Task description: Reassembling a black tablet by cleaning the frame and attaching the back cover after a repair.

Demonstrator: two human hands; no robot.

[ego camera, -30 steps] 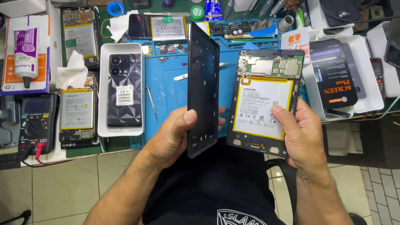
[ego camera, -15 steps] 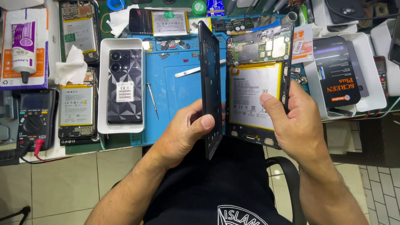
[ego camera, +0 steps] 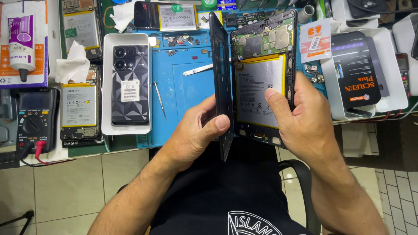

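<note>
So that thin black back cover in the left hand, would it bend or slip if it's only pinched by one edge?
Probably somewhat flexible: the back cover is seen edge-on and looks very thin, held upright by the left hand. It likely weighs little, since thumb and fingers alone carry it. Its smooth dark surface may be slippery, so a pinch at the lower edge could let it tilt toward the opened device in the right hand.

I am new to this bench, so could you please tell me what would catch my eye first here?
Centre frame, the left hand holds a black back panel edge-on beside the opened tablet in the right hand, its battery and green circuit board bare. Left of them, a dark patterned phone lies in a white tray on the blue mat.
</note>
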